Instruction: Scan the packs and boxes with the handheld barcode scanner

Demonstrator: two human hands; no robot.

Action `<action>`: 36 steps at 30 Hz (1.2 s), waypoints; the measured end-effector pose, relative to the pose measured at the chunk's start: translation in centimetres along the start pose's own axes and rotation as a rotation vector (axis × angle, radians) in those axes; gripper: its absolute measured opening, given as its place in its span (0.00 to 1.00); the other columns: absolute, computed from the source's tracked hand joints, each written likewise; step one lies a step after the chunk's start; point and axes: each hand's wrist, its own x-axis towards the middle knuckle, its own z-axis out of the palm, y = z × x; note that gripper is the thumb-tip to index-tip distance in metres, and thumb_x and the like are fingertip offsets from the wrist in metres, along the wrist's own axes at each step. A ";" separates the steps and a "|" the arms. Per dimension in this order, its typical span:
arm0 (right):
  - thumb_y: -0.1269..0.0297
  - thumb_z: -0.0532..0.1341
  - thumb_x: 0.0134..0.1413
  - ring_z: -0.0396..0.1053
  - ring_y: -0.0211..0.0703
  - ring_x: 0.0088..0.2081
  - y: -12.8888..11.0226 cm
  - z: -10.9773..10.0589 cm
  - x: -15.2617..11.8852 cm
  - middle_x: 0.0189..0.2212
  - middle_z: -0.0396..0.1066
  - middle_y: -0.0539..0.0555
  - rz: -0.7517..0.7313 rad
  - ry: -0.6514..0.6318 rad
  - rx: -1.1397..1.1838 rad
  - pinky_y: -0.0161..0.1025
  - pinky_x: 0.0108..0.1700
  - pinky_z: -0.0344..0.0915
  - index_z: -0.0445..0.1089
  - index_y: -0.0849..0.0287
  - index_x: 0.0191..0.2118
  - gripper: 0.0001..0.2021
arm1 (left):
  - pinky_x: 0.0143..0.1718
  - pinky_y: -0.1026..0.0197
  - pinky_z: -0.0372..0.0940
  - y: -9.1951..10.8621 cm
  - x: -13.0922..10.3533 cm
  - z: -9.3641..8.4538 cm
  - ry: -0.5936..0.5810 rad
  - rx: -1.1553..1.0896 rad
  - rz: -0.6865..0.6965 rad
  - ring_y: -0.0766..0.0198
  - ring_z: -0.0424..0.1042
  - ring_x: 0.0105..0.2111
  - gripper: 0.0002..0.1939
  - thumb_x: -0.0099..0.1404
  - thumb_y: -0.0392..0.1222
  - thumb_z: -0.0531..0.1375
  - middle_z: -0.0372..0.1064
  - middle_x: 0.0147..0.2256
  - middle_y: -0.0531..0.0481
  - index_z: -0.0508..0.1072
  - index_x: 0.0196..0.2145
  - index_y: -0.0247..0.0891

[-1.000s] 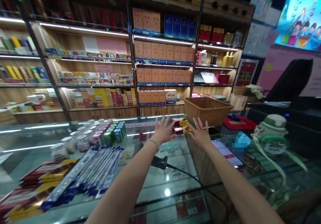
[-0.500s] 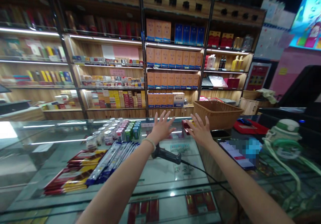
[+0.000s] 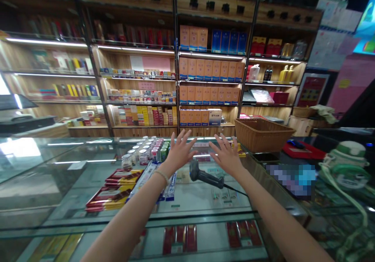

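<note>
Your left hand (image 3: 180, 153) and right hand (image 3: 227, 156) are empty, fingers spread wide, near the barcode scanner (image 3: 206, 177) on the glass counter (image 3: 190, 209); carry your wrists above its cord (image 3: 236, 190); avoid brushing the silver-blue packets (image 3: 145, 178) to its left.

A dark handheld scanner (image 3: 206, 176) lies on the glass tabletop (image 3: 67, 189), head left, handle extending right and nearer, cord (image 3: 234, 190) leading right. Left of it, long blue-and-white packets (image 3: 143, 181) lie partly hidden; farther left, flat red-and-yellow packs (image 3: 113, 194) lie stacked. Beyond the packets, lidded jars (image 3: 143, 157) stand upright.
</note>
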 end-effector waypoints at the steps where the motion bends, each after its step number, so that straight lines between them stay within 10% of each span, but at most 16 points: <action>1: 0.53 0.57 0.68 0.48 0.57 0.72 -0.6 -0.2 0.0 0.70 0.58 0.59 0.001 0.001 0.010 0.67 0.71 0.26 0.67 0.49 0.64 0.22 | 0.71 0.28 0.37 -0.3 -0.6 -0.4 0.006 0.008 0.001 0.41 0.48 0.72 0.28 0.69 0.56 0.60 0.53 0.71 0.40 0.70 0.64 0.49; 36: 0.47 0.52 0.71 0.53 0.55 0.68 -19.0 0.5 2.3 0.67 0.63 0.57 -0.011 -0.077 0.297 0.63 0.71 0.25 0.74 0.50 0.58 0.21 | 0.70 0.32 0.34 -13.4 -16.4 -7.8 -0.041 0.172 -0.306 0.42 0.50 0.71 0.17 0.69 0.55 0.59 0.57 0.70 0.44 0.79 0.52 0.53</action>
